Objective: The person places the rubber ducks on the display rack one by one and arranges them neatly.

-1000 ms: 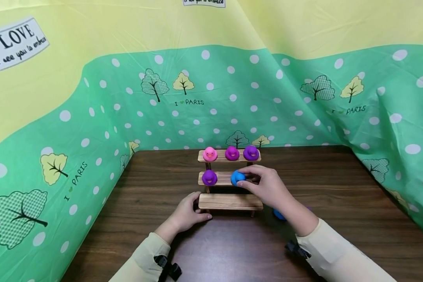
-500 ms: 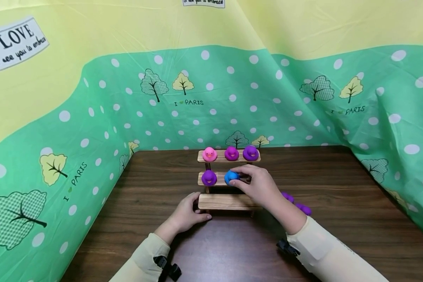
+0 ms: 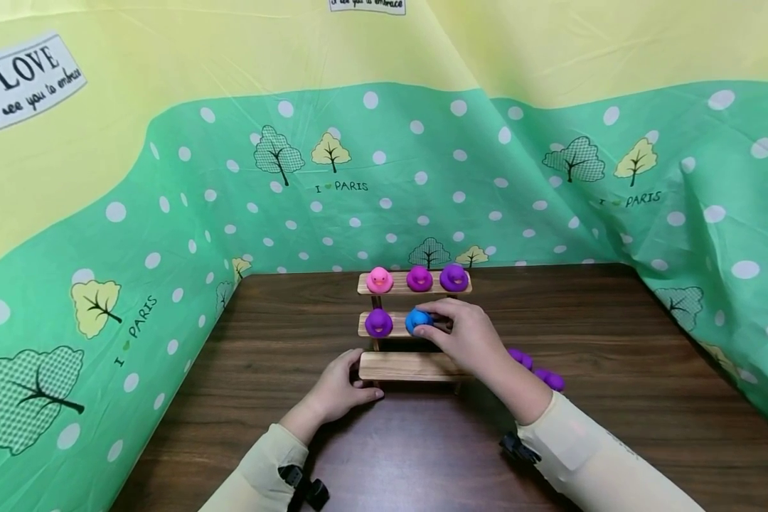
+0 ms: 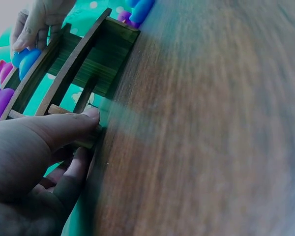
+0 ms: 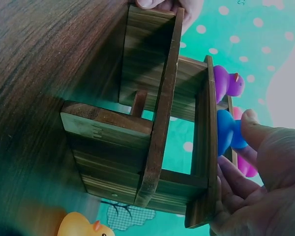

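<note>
Nearest, left hand (image 3: 336,390) gripping the bottom step's left end of the wooden rack (image 3: 416,367); beyond, right hand (image 3: 467,336) pinching blue duck (image 3: 417,321) on the middle step, beside purple duck (image 3: 378,323)

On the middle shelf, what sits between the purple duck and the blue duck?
Nothing: in the head view only bare shelf separates the purple duck from the blue duck.
</note>
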Demonstrator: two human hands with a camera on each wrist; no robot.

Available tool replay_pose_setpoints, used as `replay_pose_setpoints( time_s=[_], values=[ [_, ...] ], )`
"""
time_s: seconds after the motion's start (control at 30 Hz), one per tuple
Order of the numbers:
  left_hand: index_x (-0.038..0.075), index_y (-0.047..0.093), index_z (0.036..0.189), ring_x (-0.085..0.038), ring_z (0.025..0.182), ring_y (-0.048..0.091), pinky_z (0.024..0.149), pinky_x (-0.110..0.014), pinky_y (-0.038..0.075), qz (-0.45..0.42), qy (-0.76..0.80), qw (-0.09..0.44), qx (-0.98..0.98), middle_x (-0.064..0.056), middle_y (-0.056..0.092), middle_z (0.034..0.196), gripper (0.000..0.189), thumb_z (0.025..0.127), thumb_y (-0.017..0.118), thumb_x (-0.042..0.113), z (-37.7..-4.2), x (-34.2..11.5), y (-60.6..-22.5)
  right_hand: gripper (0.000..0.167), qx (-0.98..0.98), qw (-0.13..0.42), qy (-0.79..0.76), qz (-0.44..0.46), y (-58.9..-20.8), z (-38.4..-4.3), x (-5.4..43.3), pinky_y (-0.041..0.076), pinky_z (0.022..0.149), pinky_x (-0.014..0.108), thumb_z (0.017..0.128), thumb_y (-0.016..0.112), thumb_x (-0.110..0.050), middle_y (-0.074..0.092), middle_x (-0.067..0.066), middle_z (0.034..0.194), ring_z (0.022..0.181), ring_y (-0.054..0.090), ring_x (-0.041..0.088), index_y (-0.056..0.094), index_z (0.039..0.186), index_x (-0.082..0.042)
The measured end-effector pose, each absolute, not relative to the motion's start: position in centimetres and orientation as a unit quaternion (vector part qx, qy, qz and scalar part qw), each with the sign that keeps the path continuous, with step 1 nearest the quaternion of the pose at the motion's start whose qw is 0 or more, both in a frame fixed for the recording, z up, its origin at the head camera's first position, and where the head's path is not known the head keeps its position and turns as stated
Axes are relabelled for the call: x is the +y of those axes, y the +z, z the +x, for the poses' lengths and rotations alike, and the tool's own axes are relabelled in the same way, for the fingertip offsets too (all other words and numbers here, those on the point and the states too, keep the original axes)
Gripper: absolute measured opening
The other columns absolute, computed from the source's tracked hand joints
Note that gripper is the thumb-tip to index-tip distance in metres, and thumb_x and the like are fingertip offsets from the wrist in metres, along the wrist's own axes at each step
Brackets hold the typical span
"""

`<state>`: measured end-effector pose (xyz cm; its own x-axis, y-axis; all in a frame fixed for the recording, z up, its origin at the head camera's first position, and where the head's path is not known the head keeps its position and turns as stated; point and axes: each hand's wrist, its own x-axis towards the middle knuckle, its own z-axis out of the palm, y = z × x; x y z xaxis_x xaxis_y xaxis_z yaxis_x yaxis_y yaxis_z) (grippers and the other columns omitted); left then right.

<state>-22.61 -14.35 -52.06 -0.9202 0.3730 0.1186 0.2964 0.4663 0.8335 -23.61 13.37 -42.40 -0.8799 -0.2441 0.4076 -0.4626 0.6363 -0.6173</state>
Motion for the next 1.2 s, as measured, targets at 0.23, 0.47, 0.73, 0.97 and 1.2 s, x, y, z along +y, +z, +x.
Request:
replay_pose_setpoints(
  time_s=[0.23,0.47,0.73,0.97,1.2],
  values=[
    [0.002,0.062,0.128,-0.020,0.106,0.061,0.086,-0.025,0.059,0.197,0.472,0.034,0.859,-0.006,0.063,0.117,0.061,0.077,0.094,0.013,-22.5,-14.3,-51.9,0.036,-0.894,0.151,0.372,0.197,-42.3,-23.6,13.4,0.061,0.085,0.041,0.086,0.088,-0.031,0.074,-0.003,0.114,0.102,0.070,0.019,0.079,0.120,-0.020],
    [0.002,0.063,0.127,-0.019,0.105,0.061,0.085,-0.025,0.059,0.201,0.461,0.024,0.864,-0.005,0.063,0.116,0.061,0.077,0.095,0.014,-22.4,-14.3,-51.7,0.040,-0.898,0.146,0.369,0.192,-42.2,-23.5,13.4,0.060,0.089,0.043,0.086,0.089,-0.031,0.074,0.000,0.118,0.106,0.070,0.023,0.078,0.122,-0.018],
    [0.002,0.063,0.127,-0.018,0.103,0.061,0.085,-0.025,0.059,0.202,0.466,0.026,0.861,-0.005,0.063,0.115,0.061,0.077,0.095,0.013,-22.4,-14.3,-51.6,0.042,-0.888,0.141,0.396,0.188,-42.2,-23.3,14.2,0.062,0.076,0.035,0.085,0.089,-0.029,0.074,0.002,0.119,0.089,0.072,0.014,0.078,0.124,-0.016],
    [0.003,0.063,0.126,-0.017,0.101,0.060,0.085,-0.026,0.059,0.206,0.457,0.019,0.865,-0.004,0.063,0.114,0.060,0.077,0.095,0.016,-22.5,-14.4,-51.7,0.038,-0.886,0.143,0.394,0.198,-42.2,-22.9,15.9,0.060,0.068,0.030,0.088,0.087,-0.025,0.074,0.001,0.116,0.084,0.069,0.012,0.078,0.123,-0.015],
    [0.004,0.064,0.126,-0.017,0.102,0.061,0.086,-0.026,0.059,0.206,0.456,0.022,0.866,-0.003,0.063,0.114,0.059,0.077,0.095,0.016,-22.5,-14.4,-51.7,0.028,-0.883,0.154,0.404,0.184,-42.6,-23.1,18.7,0.061,0.068,0.030,0.091,0.085,-0.017,0.075,0.001,0.111,0.083,0.071,0.017,0.079,0.118,-0.014]
  ],
)
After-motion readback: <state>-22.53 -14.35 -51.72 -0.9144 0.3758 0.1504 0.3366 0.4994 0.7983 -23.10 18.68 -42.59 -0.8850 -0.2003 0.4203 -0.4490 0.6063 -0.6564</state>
